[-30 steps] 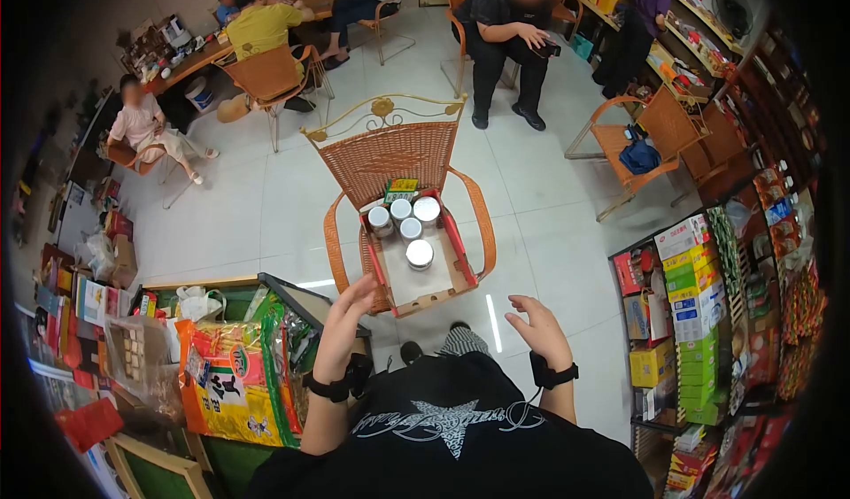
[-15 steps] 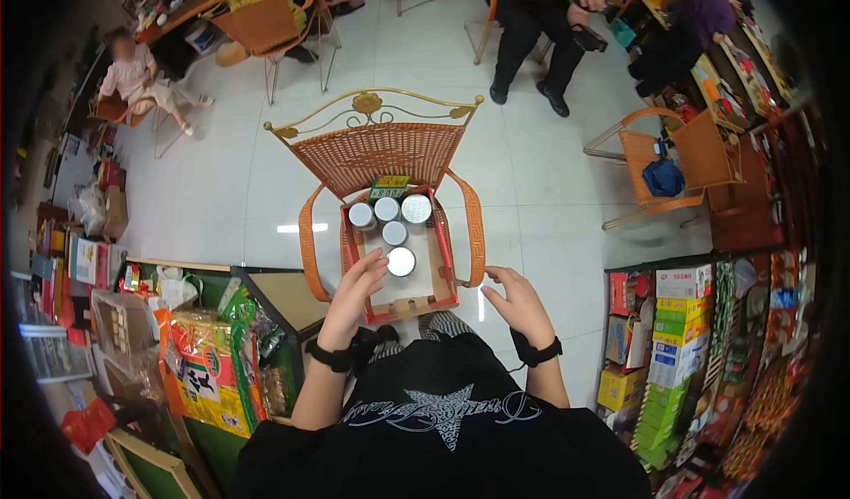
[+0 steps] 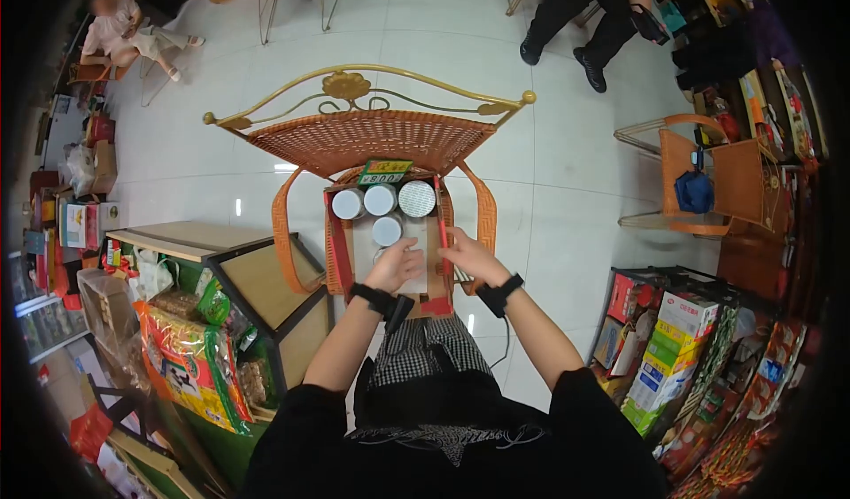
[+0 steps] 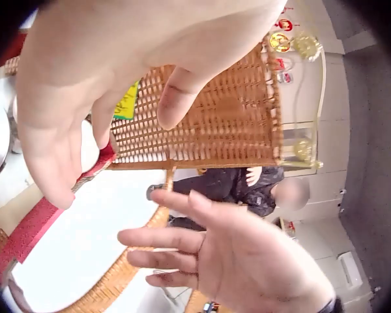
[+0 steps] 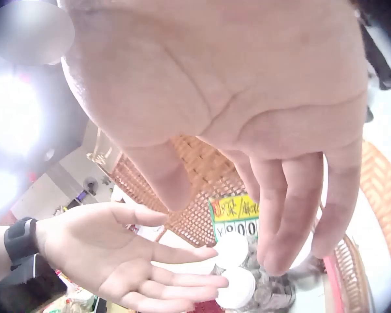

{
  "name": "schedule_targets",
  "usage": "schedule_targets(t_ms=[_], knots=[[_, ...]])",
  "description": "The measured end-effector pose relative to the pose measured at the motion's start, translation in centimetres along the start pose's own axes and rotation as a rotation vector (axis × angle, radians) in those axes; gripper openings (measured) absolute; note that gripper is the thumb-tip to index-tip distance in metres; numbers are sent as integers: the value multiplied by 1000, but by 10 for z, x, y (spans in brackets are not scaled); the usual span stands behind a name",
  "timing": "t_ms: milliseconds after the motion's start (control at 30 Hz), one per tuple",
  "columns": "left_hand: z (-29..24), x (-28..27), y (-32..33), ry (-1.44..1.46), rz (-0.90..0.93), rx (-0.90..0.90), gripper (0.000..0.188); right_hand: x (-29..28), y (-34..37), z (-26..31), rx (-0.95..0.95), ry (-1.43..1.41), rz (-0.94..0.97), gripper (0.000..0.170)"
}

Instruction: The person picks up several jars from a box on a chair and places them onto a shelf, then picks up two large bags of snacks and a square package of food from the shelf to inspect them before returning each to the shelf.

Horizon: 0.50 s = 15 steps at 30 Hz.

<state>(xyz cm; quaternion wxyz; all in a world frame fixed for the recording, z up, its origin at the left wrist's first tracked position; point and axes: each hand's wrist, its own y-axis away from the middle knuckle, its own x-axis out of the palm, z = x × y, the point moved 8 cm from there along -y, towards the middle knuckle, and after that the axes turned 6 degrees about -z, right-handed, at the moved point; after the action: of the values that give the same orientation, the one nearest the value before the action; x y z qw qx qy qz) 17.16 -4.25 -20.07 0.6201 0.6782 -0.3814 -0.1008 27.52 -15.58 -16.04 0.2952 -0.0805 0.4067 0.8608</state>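
My left hand (image 3: 396, 267) hovers over the front part of a shallow red-sided cardboard box (image 3: 436, 306), its fingers relaxed and holding nothing. Several jars with pale round lids stand at the back of the box, among them a jar with a patterned top (image 3: 416, 199) and a front jar (image 3: 387, 231). Another lid is mostly hidden beneath the left hand. At the box's right wall is my right hand (image 3: 472, 255), fingers loosely extended and empty. In the right wrist view the left palm faces up beside white jar lids (image 5: 236, 287).
A wicker armchair (image 3: 363, 140) carries the box, with a green and yellow price sign (image 3: 385, 173) at its back. Packaged goods (image 3: 190, 362) fill a stand on the left. Stacked cartons (image 3: 677, 340) stand right. Another chair (image 3: 677, 176) and seated people are farther off.
The view has tilted down and come closer to the box. Both hands have moved inward, the left over the front jar, the right to the box's right wall.
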Motion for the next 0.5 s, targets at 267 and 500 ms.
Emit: schedule_targets(t_ms=[267, 500], knots=[[-7, 13, -120, 104, 56, 102, 13, 31, -146, -29, 28, 67, -122, 69], [-8, 10, -168, 189, 82, 199, 14, 47, -186, -48, 47, 176, -198, 54]])
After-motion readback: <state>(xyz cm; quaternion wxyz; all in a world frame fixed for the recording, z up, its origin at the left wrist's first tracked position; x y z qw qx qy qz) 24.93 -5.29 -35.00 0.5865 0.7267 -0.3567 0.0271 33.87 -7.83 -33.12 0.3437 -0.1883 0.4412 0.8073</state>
